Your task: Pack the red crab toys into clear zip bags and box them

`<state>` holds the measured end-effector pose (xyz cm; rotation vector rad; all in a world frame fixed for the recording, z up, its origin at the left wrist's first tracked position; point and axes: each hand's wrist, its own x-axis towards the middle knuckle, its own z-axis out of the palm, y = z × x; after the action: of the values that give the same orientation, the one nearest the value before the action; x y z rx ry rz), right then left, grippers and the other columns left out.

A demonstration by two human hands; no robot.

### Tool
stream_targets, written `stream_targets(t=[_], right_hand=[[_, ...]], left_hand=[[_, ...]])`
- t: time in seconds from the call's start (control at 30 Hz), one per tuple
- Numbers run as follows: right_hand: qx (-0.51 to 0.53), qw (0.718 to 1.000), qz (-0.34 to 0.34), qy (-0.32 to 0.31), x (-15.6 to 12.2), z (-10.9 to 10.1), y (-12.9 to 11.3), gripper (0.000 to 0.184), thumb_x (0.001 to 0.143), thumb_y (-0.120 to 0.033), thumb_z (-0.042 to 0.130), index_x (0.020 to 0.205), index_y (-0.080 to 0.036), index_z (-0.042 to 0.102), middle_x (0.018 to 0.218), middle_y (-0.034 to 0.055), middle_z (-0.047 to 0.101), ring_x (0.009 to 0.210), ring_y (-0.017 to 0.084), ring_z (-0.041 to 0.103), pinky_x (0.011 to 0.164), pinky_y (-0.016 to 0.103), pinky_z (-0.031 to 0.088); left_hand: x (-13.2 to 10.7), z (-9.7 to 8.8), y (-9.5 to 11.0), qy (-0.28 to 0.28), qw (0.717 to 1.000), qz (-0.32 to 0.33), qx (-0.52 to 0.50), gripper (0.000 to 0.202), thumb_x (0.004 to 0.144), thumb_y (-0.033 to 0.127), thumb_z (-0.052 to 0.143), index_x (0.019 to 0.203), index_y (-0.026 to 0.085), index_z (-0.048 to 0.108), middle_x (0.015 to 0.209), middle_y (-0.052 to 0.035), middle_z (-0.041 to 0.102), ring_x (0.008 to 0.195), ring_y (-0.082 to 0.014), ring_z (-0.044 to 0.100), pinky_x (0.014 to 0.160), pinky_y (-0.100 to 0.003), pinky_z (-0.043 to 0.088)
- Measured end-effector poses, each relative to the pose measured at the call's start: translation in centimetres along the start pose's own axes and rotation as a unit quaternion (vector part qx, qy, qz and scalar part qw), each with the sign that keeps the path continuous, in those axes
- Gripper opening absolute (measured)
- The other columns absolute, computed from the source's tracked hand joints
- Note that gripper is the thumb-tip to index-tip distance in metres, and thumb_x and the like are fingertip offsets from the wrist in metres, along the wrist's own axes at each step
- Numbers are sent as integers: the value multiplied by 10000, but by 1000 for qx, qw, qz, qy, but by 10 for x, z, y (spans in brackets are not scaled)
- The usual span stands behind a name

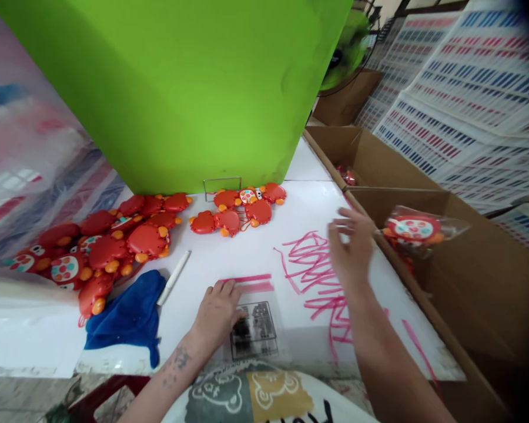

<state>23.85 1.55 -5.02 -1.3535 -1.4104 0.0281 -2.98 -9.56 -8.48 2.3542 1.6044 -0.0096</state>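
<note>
Some black print [263, 320] near left fingers [233, 294] is illegible.

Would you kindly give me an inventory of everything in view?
Table: one, white, centre
Loose toys: many, red and orange, left and centre
Cloth: one, blue, left
Pen: one, white, beside cloth
Printed plastic: one, clear, front centre
Pink marks: many, pink, mostly centre right
Panel: one, green, back
Wire stand: one, grey, before panel
Cartons: at least two, brown, right
Bagged toys: several, red, in cartons
Crates: several stacked, white, far right
Fan: one, green, back right
Plastic sheeting: count unclear, translucent, far left
Red frame: one, red, bottom left
Shirt: one, white, bottom centre
Left hand: one, bare, on printed plastic
Right hand: one, bare, beside cartons
</note>
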Motion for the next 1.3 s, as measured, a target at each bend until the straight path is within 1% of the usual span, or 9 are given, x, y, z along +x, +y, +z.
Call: stream_targets(t=[0.23,0.37,0.47,0.73,0.8,0.93,1.1,1.2,1.3], right_hand=[[37,929,-142,-338,-27,123,-34,497,898,-344,458,1354,-152,412,1420,169,360,1326,257,326,1092,437,299],[-24,893,-137,-428,-27,177,-57,636,885,-443,477,1437,-177,305,1526,162,168,1392,369,141,1085,555,217],[-62,869,-108,-479,-32,193,-53,644,867,-517,483,1433,-253,324,1526,113,214,1372,433,130,1038,638,201],[36,859,-160,-484,-64,129,-11,327,944,-325,387,1148,-301,642,1378,16,471,1331,252,305,1115,489,219],[49,874,-130,-466,-72,112,-3,320,911,-327,461,1186,-278,617,1417,46,402,1333,247,306,1110,448,263],[14,908,-24,-417,-87,93,1,651,770,-388,654,1369,-259,433,1378,133,373,1280,331,355,1046,518,326],[110,916,50,-384,-85,79,-5,563,796,-341,617,1329,-232,470,1228,123,474,1147,279,482,1025,469,362],[213,882,104,-408,-70,60,-4,516,829,-344,587,1320,-249,461,1254,89,507,1154,242,495,1029,430,367],[304,806,149,-486,-58,39,-3,462,830,-345,609,1271,-258,506,1258,70,540,1146,222,520,997,389,407]], left_hand=[[13,22,8,84,995,-36,31,306,829,350,605,1059,152,566,1029,-88,578,936,-256,504,797,-400,437],[18,35,5,120,991,-28,57,267,852,358,571,1034,162,561,1016,-85,562,904,-246,489,766,-390,414],[18,36,0,128,990,-20,54,240,841,357,590,1001,179,565,1007,-78,557,900,-246,483,757,-388,406],[19,32,-2,125,991,-40,42,145,827,281,615,929,184,583,965,-77,557,892,-253,485,741,-387,402],[20,33,1,126,990,-49,49,130,841,281,594,920,178,582,949,-77,556,884,-251,486,742,-389,402],[18,38,6,134,989,-50,43,93,862,244,558,911,166,573,963,-84,562,891,-247,484,778,-401,407],[12,52,4,174,984,-7,-28,134,918,171,429,912,155,562,927,-74,586,890,-221,499,844,-388,410],[11,57,0,211,972,-33,-101,263,925,225,434,1166,135,486,932,-82,605,870,-222,517,837,-398,423],[11,54,-1,231,961,-52,-146,527,913,303,468,1369,113,283,988,-106,612,902,-236,526,855,-430,415]])
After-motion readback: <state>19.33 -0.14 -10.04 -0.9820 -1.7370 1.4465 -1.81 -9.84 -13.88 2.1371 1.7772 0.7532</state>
